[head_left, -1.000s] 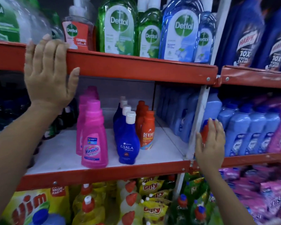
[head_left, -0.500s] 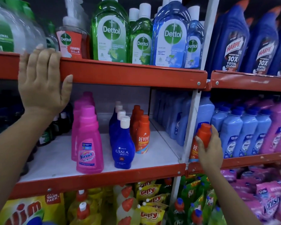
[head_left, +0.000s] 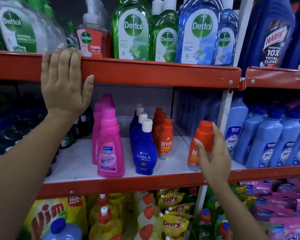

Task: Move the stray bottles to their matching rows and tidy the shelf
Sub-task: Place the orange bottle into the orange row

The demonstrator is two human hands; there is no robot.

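Observation:
My right hand (head_left: 213,156) grips a stray orange Revive bottle (head_left: 202,139), upright, at the right end of the middle shelf (head_left: 87,184), just left of the white upright post. To its left stands the orange Revive row (head_left: 164,139), then a dark blue Ujala row (head_left: 144,149) and a pink Vanish row (head_left: 109,146). My left hand (head_left: 66,84) lies flat on the red front edge of the upper shelf (head_left: 163,75), fingers together, holding nothing.
Dettol bottles (head_left: 132,30) line the upper shelf, with blue Harpic bottles (head_left: 272,35) to the right. Light blue Shakti bottles (head_left: 267,142) fill the neighbouring bay. Below are Vim packs (head_left: 47,217), Giffy pouches (head_left: 175,220) and pink sachets (head_left: 284,205).
My right hand took the orange Revive bottle out of the light blue row in the right bay and carried it left past the post. The left hand stayed on the upper shelf edge.

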